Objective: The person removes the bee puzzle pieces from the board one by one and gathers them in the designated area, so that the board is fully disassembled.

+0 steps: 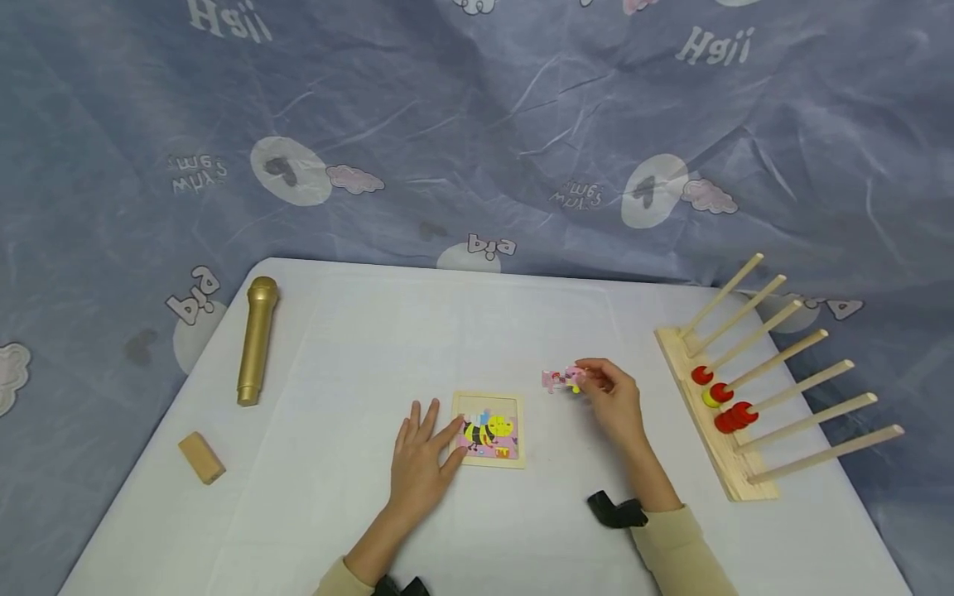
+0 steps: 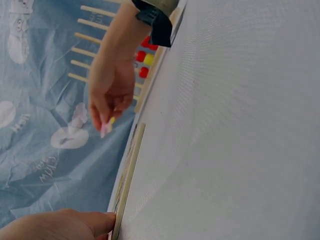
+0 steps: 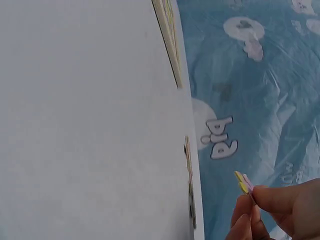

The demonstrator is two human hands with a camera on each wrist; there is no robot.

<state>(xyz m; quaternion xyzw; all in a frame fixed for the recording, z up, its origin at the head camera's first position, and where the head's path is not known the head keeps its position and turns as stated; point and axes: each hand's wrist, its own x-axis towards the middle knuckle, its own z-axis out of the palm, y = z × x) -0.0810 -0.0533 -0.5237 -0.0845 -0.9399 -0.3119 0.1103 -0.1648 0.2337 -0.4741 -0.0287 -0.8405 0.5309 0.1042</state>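
Observation:
A square wooden puzzle board (image 1: 488, 464) with a bee picture (image 1: 490, 429) lies on the table, its upper strip bare wood. My left hand (image 1: 421, 472) rests at its left side, fingers spread, thumb and index finger touching the frame. Off to the board's right, my right hand (image 1: 617, 407) pinches a small pink and yellow puzzle piece (image 3: 243, 183) between thumb and fingers. The right wrist view shows that piece held above the table. Another pink piece (image 1: 550, 381) lies just left of the right fingertips, seen edge-on in the right wrist view.
On the right stands a wooden peg rack (image 1: 734, 463) with several upright pegs and red and yellow beads (image 1: 721, 392). A gold microphone (image 1: 257, 339) and a wooden block (image 1: 201, 458) lie at the left. The white table (image 1: 358, 331) meets a grey-blue printed cloth (image 1: 477, 124) behind.

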